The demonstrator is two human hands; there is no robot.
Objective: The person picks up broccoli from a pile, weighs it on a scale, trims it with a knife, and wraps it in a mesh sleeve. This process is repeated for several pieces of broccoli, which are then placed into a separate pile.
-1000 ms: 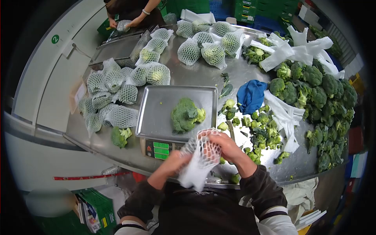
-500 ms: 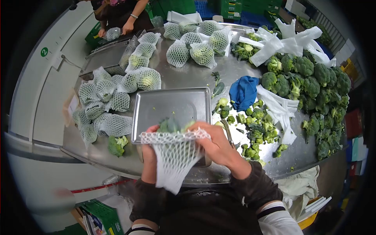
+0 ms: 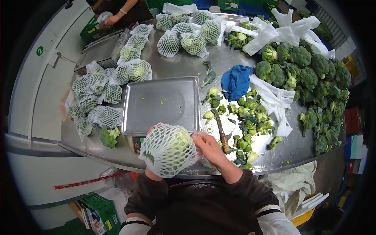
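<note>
A broccoli head in a white foam net (image 3: 169, 150) is held in front of my body, just before the metal scale tray (image 3: 129, 117). Behind it is my left hand (image 3: 152, 174), supporting it; most of those fingers are hidden by the net. With fingers closed, my right hand (image 3: 209, 148) pinches the gathered net at its right end. A curved knife (image 3: 221, 133) with a wooden handle lies on the table just right of the tray. Left of the scale rests a bare broccoli piece (image 3: 110, 137).
Netted broccoli heads (image 3: 111, 93) are grouped at the left and far side. Bare broccoli (image 3: 308, 78) is piled at the right, near loose white nets (image 3: 277, 102), a blue cloth (image 3: 236, 81) and cut stalks (image 3: 250, 121). Another person's hand (image 3: 112, 20) works at the far left.
The net, earlier stretched open around the broccoli top with its end hanging down, now covers the head. My right hand has shifted to the net's end, and the knife has come into view.
</note>
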